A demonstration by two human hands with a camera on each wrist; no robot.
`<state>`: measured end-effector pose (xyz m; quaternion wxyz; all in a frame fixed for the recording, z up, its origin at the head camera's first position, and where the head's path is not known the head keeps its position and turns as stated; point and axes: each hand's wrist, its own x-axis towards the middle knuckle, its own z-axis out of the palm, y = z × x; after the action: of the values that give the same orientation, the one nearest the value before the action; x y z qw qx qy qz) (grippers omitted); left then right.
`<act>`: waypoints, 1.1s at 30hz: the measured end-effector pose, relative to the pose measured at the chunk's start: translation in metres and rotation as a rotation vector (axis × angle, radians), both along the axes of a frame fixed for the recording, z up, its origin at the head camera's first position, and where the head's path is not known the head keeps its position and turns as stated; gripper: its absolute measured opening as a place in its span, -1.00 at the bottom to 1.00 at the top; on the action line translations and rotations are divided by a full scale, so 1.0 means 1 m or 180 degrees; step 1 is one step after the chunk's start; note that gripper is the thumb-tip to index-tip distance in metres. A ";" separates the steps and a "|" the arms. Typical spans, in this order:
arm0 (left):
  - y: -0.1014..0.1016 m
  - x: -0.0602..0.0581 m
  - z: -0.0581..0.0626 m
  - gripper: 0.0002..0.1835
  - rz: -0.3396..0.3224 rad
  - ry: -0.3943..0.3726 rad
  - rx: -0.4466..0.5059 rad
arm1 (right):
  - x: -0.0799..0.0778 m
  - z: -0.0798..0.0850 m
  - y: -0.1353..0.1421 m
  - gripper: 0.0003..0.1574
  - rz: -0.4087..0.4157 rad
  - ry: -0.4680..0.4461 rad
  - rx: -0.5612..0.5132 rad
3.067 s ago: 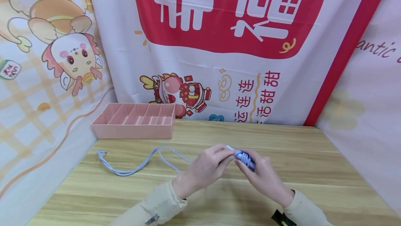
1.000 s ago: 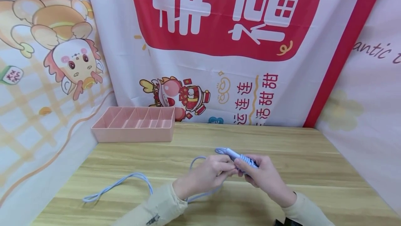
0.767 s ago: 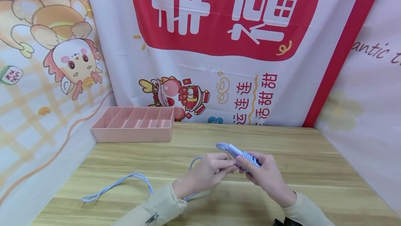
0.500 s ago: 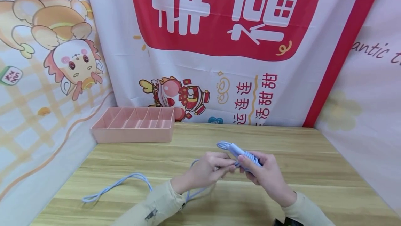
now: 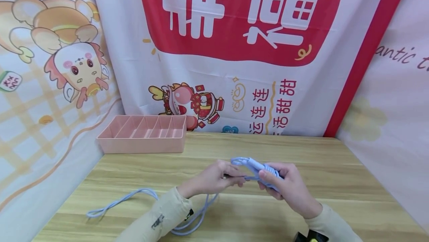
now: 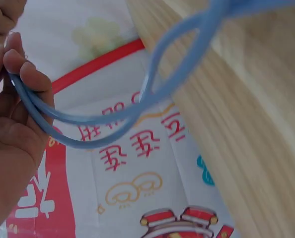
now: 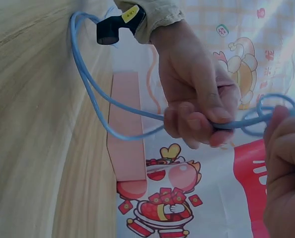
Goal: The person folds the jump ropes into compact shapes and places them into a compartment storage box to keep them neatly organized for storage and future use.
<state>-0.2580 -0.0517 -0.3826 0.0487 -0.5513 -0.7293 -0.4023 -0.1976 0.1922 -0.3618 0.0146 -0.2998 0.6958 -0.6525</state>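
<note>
My right hand [image 5: 291,186] grips the bundled part of a light blue jump rope [image 5: 253,164], with its thumb lying along the top. Cord is wound in turns around the handle, and small loops stick out past the handle's far end. Just left of it, my left hand [image 5: 214,178] pinches the doubled cord between thumb and fingers, with a short stretch running across to the bundle. In the left wrist view the two strands of cord [image 6: 78,144] hang from the fingers in a curve. The rest trails under the left forearm and ends in a loop on the table.
A pink divided box [image 5: 142,146] stands at the back left of the wooden table [image 5: 335,171], against the printed cloth [image 5: 207,59]. Similar cloths hang at both sides. A black wrist mount [image 5: 311,236] shows at the right sleeve.
The left hand has drawn back to the left, lengthening the cord between the hands. The right hand has shifted slightly right with the bundle. More slack cord shows beside the left forearm.
</note>
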 end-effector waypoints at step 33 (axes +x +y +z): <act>-0.020 -0.004 0.016 -0.83 0.0868 0.2038 -0.0488 | -0.004 -0.009 -0.011 -0.31 0.0327 -0.0229 0.1327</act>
<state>-0.2615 -0.0716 -0.3662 0.2864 -0.5490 -0.7720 -0.1431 -0.2015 0.1817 -0.3703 0.1342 -0.3019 0.7985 -0.5032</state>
